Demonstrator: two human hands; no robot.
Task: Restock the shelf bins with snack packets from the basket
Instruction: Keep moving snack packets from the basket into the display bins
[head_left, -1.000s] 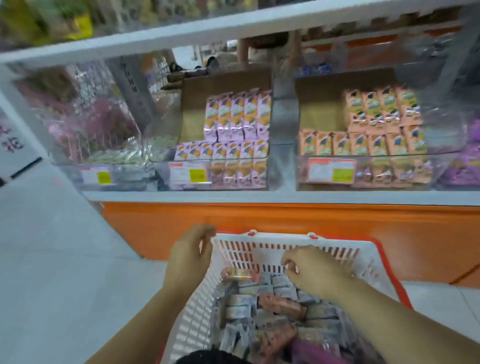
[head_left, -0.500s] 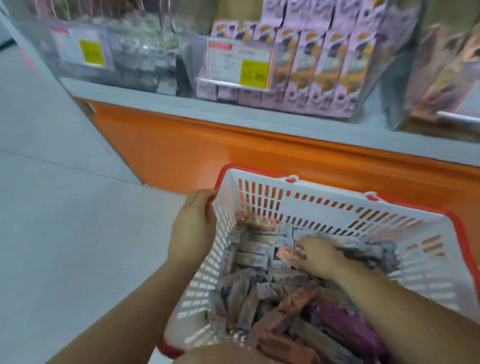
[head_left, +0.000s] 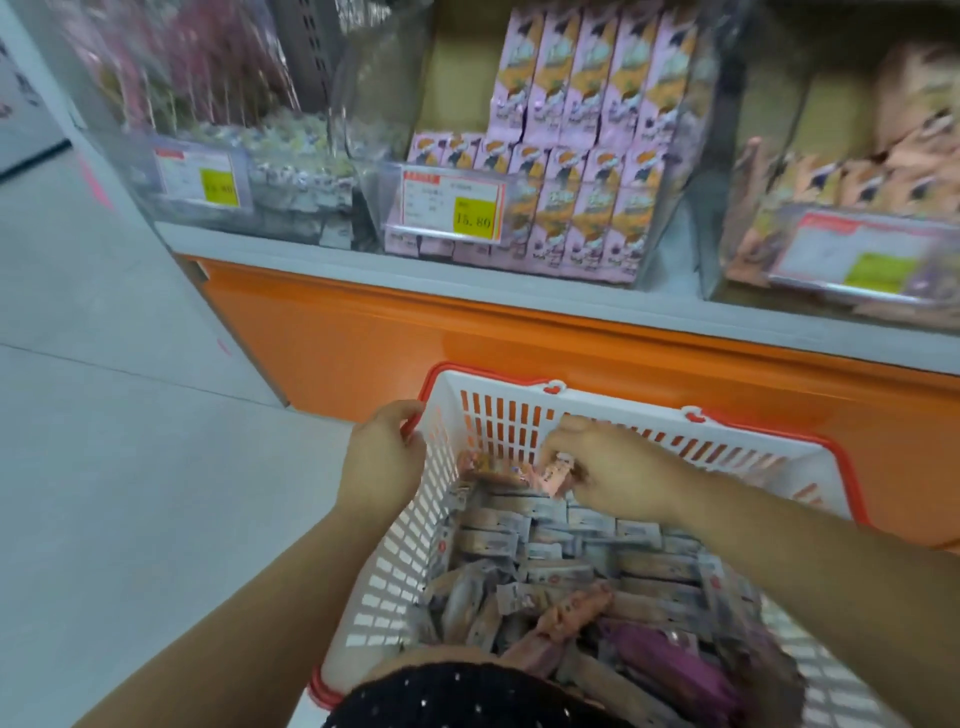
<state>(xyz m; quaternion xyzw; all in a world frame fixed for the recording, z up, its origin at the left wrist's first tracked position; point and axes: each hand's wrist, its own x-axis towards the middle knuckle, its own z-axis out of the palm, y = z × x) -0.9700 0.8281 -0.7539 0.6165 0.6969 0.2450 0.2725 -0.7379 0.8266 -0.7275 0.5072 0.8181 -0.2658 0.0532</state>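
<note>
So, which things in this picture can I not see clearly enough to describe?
Head view only:
1. Print on the pink packet in the right hand: too small, partly covered by that hand.
2. Price label on the right bin: blurred, unreadable.
3. Near end of the basket: cut off by the bottom edge and covered by dark dotted fabric.
4. Goods in the left bin: blurred behind its shiny front.

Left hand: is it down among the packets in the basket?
No, the left hand grips the rim of the basket at its far left corner; only the right hand holds a pink packet inside.
</note>
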